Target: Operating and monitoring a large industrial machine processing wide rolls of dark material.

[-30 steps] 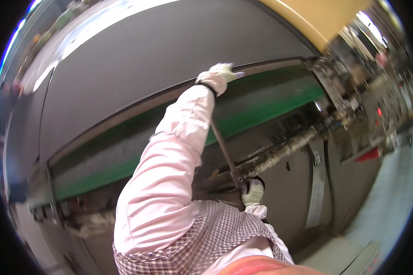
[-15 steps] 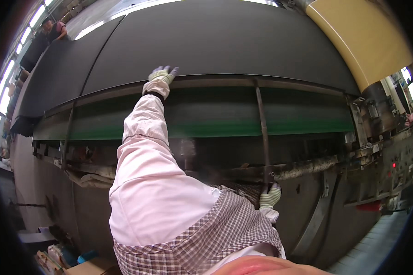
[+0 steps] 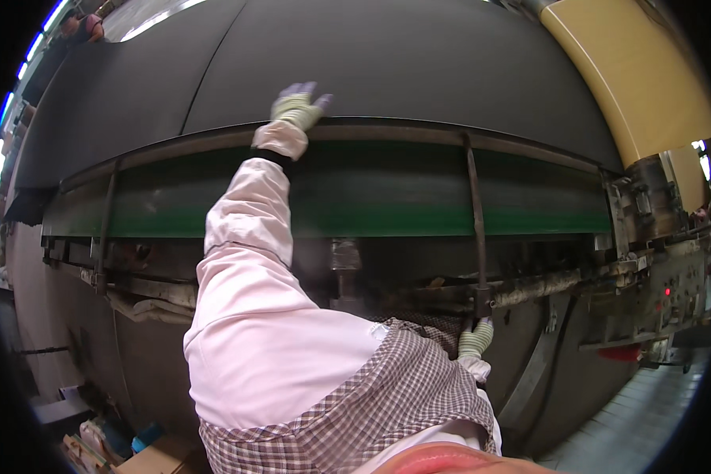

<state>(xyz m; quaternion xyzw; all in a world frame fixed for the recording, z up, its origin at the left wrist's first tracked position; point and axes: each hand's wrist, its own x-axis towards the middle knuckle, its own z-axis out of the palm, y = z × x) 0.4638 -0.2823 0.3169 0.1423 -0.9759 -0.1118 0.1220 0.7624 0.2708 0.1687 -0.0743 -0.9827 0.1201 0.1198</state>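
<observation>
My left hand (image 3: 299, 107), in a pale striped glove with lavender fingertips, rests palm down on a large dark grey sheet (image 3: 419, 63), just beyond the machine's front rail. Its fingers are stretched out and spread, holding nothing. A dark seam (image 3: 205, 75) crosses the grey material to the left of this hand. Low on the right, close to my apron, my right hand (image 3: 475, 340) wears a matching glove. It is at the lower end of an upright metal bar (image 3: 475, 205); its fingers are mostly hidden, so a grip cannot be made out.
A green belt (image 3: 403, 213) runs below the metal rail (image 3: 379, 126). A big tan roll (image 3: 624, 71) stands at the far right, above a control panel with a red light (image 3: 667, 292). Another person (image 3: 83, 29) is at the far left. A cardboard box (image 3: 162, 457) lies lower left.
The seam in the grey sheet has shifted right relative to the rail. My left hand has moved slightly right and farther onto the sheet. My right hand stays by the bar's lower end.
</observation>
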